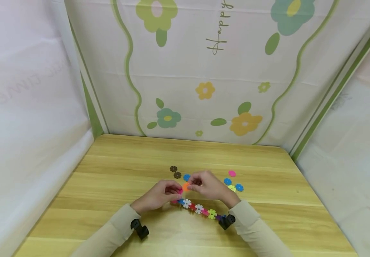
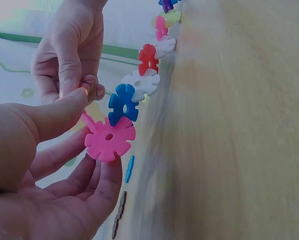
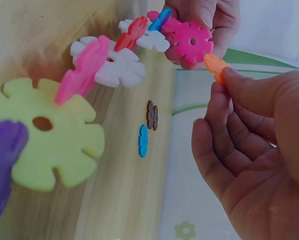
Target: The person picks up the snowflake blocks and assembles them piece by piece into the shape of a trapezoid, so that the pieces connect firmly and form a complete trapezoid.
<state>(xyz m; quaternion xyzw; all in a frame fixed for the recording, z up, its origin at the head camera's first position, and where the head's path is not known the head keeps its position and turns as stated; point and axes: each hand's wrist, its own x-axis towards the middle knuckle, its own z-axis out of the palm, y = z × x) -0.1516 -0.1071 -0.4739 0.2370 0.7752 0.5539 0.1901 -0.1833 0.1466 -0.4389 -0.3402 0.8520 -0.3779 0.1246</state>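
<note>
A chain of slotted flower-shaped plastic discs [image 1: 199,209] runs from my left hand toward my right wrist, in pink, blue, white, red, yellow-green and purple. My left hand [image 1: 163,195] holds the chain's near-left end, thumb and fingers about the pink discs there; one pink disc [image 2: 109,147] faces the left wrist view. Between thumb and fingertips my right hand [image 1: 208,184] pinches an orange disc [image 3: 215,65]. In the right wrist view, the orange disc's edge meets the rim of a pink disc [image 3: 183,36] in the left hand. My right fingers cover part of the orange disc.
Two brown discs [image 1: 175,172] and a blue disc [image 1: 186,177] lie beyond the hands on the wooden table [image 1: 124,157]. To the right lie a pink disc [image 1: 232,173], two blue discs [image 1: 227,181] and a yellow-green disc [image 1: 231,188]. Patterned cloth walls [image 1: 178,96] surround the table's back and sides.
</note>
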